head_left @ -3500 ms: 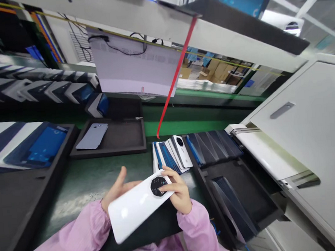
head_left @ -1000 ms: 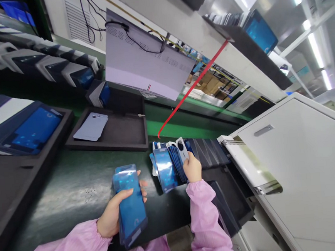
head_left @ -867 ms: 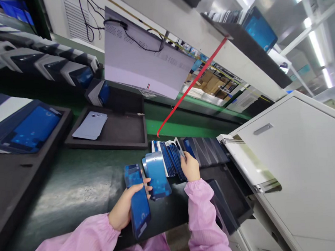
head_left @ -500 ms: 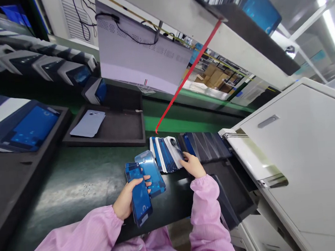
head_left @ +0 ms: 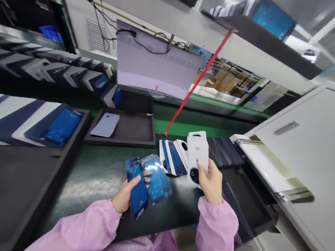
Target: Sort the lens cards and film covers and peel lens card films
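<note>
The green table (head_left: 81, 178) carries black foam trays; a white machine cabinet (head_left: 317, 156) stands at the right. An upright row of back covers (head_left: 174, 161) sits just beyond both hands. The left hand (head_left: 125, 192) clamps two blue-filmed covers (head_left: 144, 183), fingers (head_left: 135, 181) wrapped over the front one. The right hand (head_left: 211, 182) grips a white cover (head_left: 197, 158) upright, camera ring downward. Risk: the two fanned left-hand covers may slide apart and drop, since one grip holds both.
</note>
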### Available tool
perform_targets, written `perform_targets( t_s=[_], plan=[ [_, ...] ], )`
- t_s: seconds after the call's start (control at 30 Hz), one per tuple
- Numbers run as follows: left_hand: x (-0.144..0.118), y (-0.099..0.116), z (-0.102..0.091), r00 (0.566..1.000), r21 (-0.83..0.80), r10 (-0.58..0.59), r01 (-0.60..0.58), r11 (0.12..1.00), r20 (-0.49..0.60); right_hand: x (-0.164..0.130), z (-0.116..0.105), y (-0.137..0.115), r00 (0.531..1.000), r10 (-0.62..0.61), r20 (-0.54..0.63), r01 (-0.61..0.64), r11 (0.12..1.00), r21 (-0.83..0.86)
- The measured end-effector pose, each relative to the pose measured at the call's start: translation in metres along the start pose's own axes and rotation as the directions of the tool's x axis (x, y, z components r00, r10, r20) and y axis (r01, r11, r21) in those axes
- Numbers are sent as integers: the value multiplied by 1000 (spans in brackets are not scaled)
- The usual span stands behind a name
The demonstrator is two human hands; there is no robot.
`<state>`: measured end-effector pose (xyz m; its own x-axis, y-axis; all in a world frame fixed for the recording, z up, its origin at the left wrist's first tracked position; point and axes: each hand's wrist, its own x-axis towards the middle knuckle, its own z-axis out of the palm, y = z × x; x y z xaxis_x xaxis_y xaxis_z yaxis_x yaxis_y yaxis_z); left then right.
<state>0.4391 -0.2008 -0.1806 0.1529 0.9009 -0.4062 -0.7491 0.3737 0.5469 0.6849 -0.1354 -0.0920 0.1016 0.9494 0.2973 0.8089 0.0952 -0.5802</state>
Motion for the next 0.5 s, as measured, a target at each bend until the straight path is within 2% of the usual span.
perform_targets(
  t_s=[0.03,0.1,0.17,0.23,0.3,0.4,0.5],
  plan=[
    [0,0,-1,999,-12,47,-47,999,22,-13,4,-9,1000,-6,20,1,977,214],
    [-2,1,-1,988,-51,138,-134,990,71,-35,18,-28,986,4,164,-97,822,561],
    [-4,3,-1,977,-113,174,-160,981,122,-48,36,-43,929,-9,370,-285,620,731],
    [-7,6,-1,971,-171,186,-160,972,150,-53,52,-52,852,-46,522,-449,447,774],
    [-12,10,-1,976,-194,158,-128,973,149,-54,65,-53,781,-79,620,-563,342,753],
    [-17,14,0,992,-174,63,-44,984,108,-58,76,-49,715,-88,694,-648,289,705],
    [-20,14,0,997,-146,31,-20,989,77,-70,84,-45,689,-84,720,-678,277,681]
  ],
)
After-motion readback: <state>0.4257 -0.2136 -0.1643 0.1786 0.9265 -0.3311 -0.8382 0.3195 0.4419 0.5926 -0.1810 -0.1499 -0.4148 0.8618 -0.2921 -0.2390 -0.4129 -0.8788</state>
